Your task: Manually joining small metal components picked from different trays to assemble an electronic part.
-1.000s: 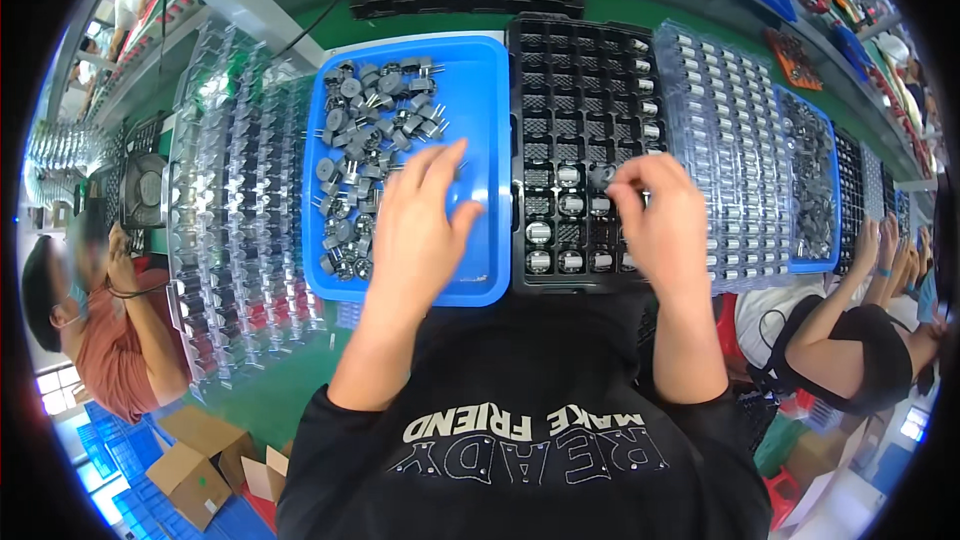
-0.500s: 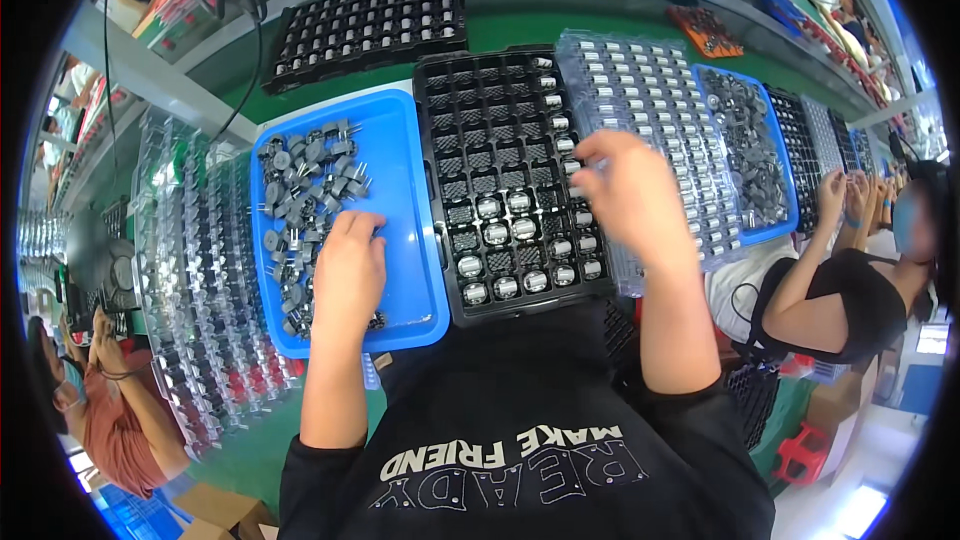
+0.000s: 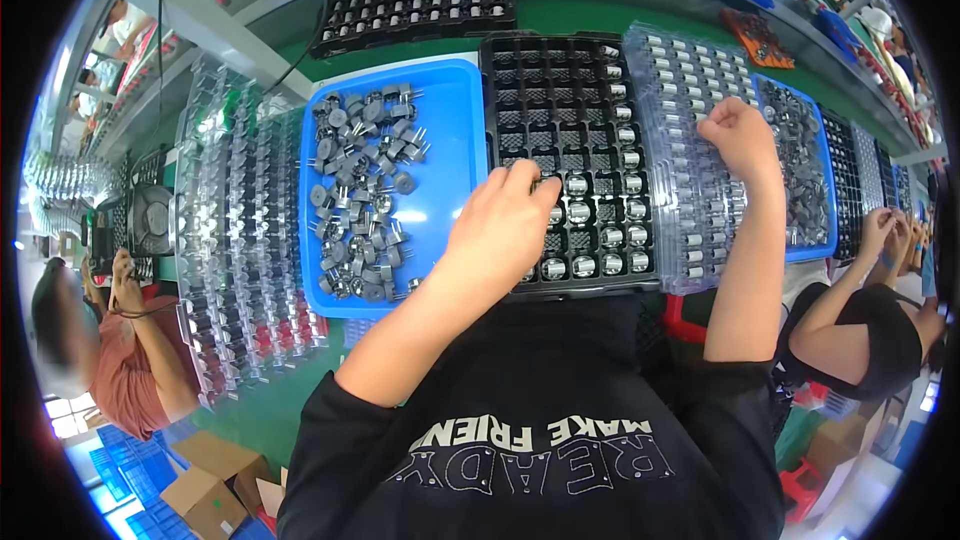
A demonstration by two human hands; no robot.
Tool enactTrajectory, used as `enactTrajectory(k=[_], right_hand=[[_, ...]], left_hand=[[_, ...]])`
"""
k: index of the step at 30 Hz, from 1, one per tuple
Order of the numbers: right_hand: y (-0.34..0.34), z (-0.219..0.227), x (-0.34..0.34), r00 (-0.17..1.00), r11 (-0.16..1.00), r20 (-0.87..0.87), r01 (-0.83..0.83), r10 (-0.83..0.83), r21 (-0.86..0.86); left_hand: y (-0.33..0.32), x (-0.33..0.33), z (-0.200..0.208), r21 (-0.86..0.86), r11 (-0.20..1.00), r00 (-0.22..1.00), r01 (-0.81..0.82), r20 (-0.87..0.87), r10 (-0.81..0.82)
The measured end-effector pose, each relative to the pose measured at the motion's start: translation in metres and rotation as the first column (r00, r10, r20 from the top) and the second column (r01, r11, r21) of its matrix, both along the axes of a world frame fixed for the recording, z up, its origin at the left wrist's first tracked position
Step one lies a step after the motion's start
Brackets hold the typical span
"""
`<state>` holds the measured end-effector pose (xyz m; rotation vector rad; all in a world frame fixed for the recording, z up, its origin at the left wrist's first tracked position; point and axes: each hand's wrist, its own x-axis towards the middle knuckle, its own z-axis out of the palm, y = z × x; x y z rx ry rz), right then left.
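My left hand [image 3: 505, 225] reaches over the left part of a black compartment tray [image 3: 570, 288], fingers curled downward; whatever they grip is hidden. Round silver-topped parts [image 3: 583, 266] fill several of its near pockets, and small silver cylinders stand in its rightmost column. Above a clear plastic tray [image 3: 655, 165] with rows of silver cylinders [image 3: 694, 240], my right hand [image 3: 745, 145] has thumb and fingertips pinched together. Anything between them is too small to make out. Left of the black tray, a blue tray [image 3: 450, 110] holds a heap of grey round parts with metal pins [image 3: 365, 155].
Stacked clear trays [image 3: 235, 240] stand at the left. Another black tray of silver parts [image 3: 415, 5] lies at the back. A second blue tray [image 3: 832, 200] is at the right. Co-workers sit on either side, one person's arm [image 3: 845, 270] close on the right.
My left hand has moved from the blue tray to the black tray. My right hand has gone from the black tray's right column to above the clear tray. The whole view has shifted.
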<state>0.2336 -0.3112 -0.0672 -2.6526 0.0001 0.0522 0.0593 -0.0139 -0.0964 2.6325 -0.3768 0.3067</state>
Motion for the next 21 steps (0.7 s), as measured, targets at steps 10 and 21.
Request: enactTrajectory(k=[10,21], right_hand=[[-0.011,-0.01,-0.017,0.972,0.976,0.144,-0.198,0.184,0.095],[0.08,0.011,-0.124,0.978,0.423,0.168,-0.206,0.126,0.882]], left_hand=[[-0.008,-0.002,-0.002,0.128,0.992,0.988,0.002,-0.153,0.018],[0.064,-0.034,-0.015,-0.888,0.183,0.903,-0.423,-0.43,0.0]])
